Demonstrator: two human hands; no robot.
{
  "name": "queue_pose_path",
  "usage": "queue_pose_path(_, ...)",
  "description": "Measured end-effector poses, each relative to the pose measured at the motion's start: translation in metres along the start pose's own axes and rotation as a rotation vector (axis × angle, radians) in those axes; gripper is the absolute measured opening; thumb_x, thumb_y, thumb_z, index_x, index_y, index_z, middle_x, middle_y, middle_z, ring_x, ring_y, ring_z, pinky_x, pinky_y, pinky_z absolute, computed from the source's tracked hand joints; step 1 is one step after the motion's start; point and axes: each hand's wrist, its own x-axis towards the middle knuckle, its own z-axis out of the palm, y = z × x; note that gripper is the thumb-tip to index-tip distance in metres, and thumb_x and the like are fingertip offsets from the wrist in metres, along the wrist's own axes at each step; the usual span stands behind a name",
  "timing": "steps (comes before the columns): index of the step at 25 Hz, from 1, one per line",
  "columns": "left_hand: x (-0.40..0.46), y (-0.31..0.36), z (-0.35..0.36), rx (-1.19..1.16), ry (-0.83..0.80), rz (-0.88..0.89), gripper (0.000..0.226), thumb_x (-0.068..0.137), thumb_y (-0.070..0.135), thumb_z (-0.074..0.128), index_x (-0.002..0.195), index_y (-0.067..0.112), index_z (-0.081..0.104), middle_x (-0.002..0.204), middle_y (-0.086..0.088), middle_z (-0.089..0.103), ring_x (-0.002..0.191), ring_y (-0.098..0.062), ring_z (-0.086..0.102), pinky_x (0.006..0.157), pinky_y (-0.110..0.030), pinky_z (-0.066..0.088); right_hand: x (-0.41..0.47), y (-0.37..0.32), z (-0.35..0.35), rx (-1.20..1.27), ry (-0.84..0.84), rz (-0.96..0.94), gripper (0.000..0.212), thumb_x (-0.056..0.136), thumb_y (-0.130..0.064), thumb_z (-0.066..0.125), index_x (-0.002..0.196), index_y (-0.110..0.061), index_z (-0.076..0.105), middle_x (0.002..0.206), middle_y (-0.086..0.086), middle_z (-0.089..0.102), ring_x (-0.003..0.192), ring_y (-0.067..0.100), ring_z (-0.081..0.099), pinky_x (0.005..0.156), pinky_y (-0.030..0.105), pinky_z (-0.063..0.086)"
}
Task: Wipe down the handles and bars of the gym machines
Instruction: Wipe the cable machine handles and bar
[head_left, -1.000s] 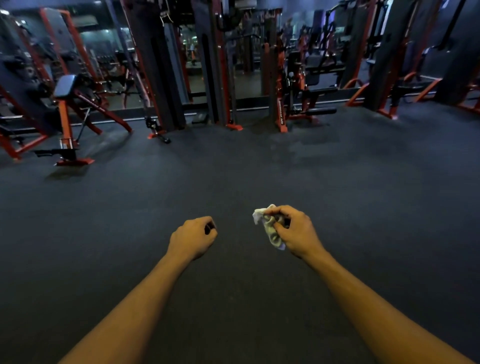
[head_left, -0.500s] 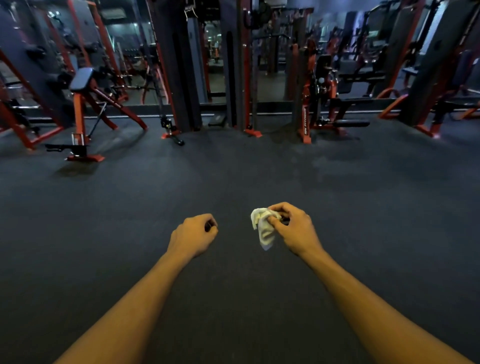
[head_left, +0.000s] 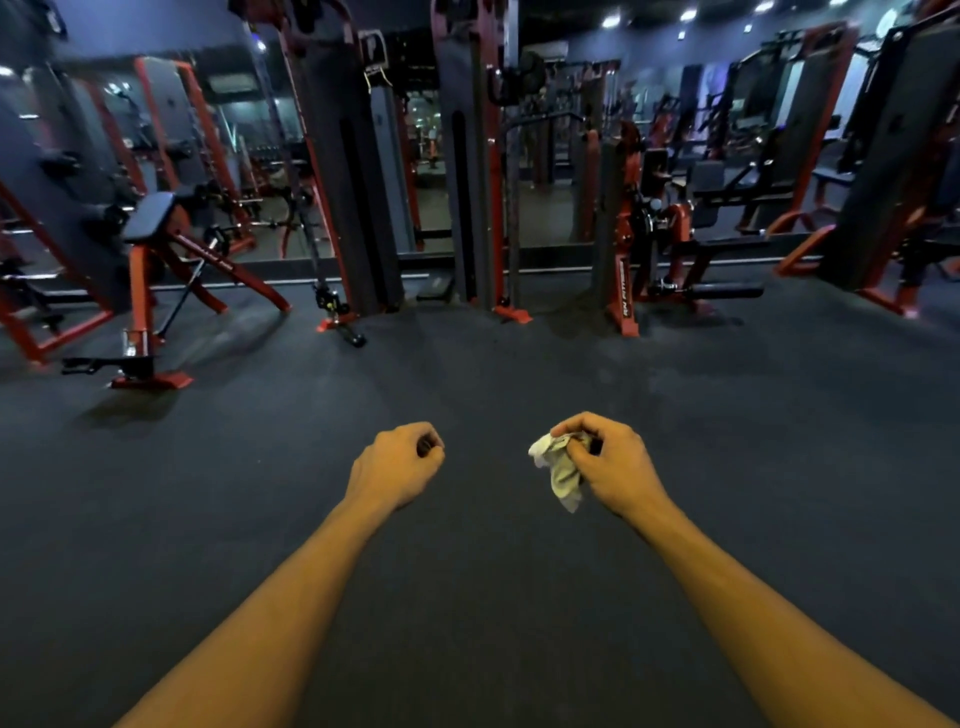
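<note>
- Over the dark rubber floor (head_left: 519, 597), seen from the head camera, both bare forearms reach forward side by side, hands level with each other and apart.
- The right hand (head_left: 608, 462) has its fingers and thumb curled round a small pale cloth (head_left: 558, 467); one crumpled end sticks out toward the left hand and the rest hangs down beside the palm.
- The left hand (head_left: 397, 462) is curled into a loose fist, knuckles up, and nothing can be seen in it.
- Neither hand touches any machine; the gym machines stand well ahead across the open floor.
- Straight ahead are two tall dark cable towers (head_left: 470, 171) with red trim, a low cable handle (head_left: 345, 325) lying on the floor at the foot of the left tower.
- To the left stands a red-framed bench (head_left: 150, 270) with a black pad.
- To the right of the towers is a red and black machine (head_left: 654, 234) with a padded roller bar (head_left: 719, 291) low at its front.
- More red and black frames (head_left: 872, 171) line the far right.
</note>
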Motion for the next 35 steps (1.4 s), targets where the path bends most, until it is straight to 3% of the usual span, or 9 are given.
queue_pose_path(5, 0.16, 0.027, 0.019, 0.025, -0.005, 0.036, 0.008, 0.097, 0.044, 0.058, 0.095, 0.039, 0.064, 0.098, 0.017, 0.068, 0.085, -0.011, 0.065, 0.077, -0.04, 0.059, 0.157, 0.035, -0.015, 0.022, 0.036, -0.049, 0.023, 0.092, -0.011, 0.068, 0.096, -0.033, 0.074, 0.092, -0.017, 0.073, 0.085, -0.005, 0.066, 0.069, 0.015, 0.052)
queue_pose_path(12, 0.362, 0.074, 0.006, 0.038, 0.048, 0.114, 0.008, 0.097, 0.043, 0.056, 0.097, 0.04, 0.063, 0.099, 0.017, 0.068, 0.088, -0.014, 0.065, 0.077, -0.041, 0.058, 0.358, 0.064, -0.027, 0.059, 0.062, -0.109, 0.032, 0.092, -0.01, 0.068, 0.104, -0.04, 0.069, 0.094, -0.017, 0.072, 0.086, 0.003, 0.069, 0.073, 0.033, 0.061)
queue_pose_path(17, 0.5, 0.079, 0.022, 0.072, 0.088, 0.123, 0.008, 0.096, 0.044, 0.056, 0.096, 0.04, 0.063, 0.097, 0.019, 0.068, 0.088, -0.013, 0.065, 0.073, -0.036, 0.056, 0.493, 0.095, -0.009, 0.033, 0.042, -0.112, 0.038, 0.093, -0.007, 0.064, 0.115, -0.038, 0.065, 0.087, -0.012, 0.073, 0.079, 0.005, 0.069, 0.073, 0.036, 0.061)
queue_pose_path(23, 0.702, 0.058, 0.013, -0.008, 0.1, 0.105, 0.006, 0.095, 0.044, 0.058, 0.092, 0.042, 0.063, 0.093, 0.021, 0.067, 0.086, -0.009, 0.065, 0.077, -0.04, 0.06, 0.687, 0.107, 0.016, -0.024, 0.01, -0.113, 0.032, 0.095, -0.005, 0.061, 0.092, -0.035, 0.072, 0.089, -0.011, 0.073, 0.081, 0.005, 0.071, 0.064, 0.027, 0.06)
queue_pose_path(31, 0.924, 0.073, 0.01, -0.024, 0.096, 0.135, 0.007, 0.097, 0.043, 0.059, 0.095, 0.039, 0.065, 0.093, 0.019, 0.067, 0.085, -0.007, 0.065, 0.076, -0.039, 0.06, 0.888, 0.166, 0.012, -0.045, 0.106, -0.097, 0.039, 0.091, 0.003, 0.057, 0.081, -0.032, 0.071, 0.087, -0.012, 0.07, 0.081, 0.011, 0.068, 0.071, 0.041, 0.061)
queue_pose_path(35, 1.031, 0.08, 0.03, -0.017, 0.104, 0.147, 0.007, 0.098, 0.041, 0.059, 0.096, 0.039, 0.065, 0.092, 0.019, 0.067, 0.083, -0.006, 0.065, 0.076, -0.04, 0.06, 0.994, 0.207, 0.008, -0.035, 0.098, -0.112, 0.04, 0.091, 0.004, 0.057, 0.081, -0.031, 0.071, 0.089, -0.01, 0.071, 0.081, 0.007, 0.067, 0.066, 0.029, 0.058)
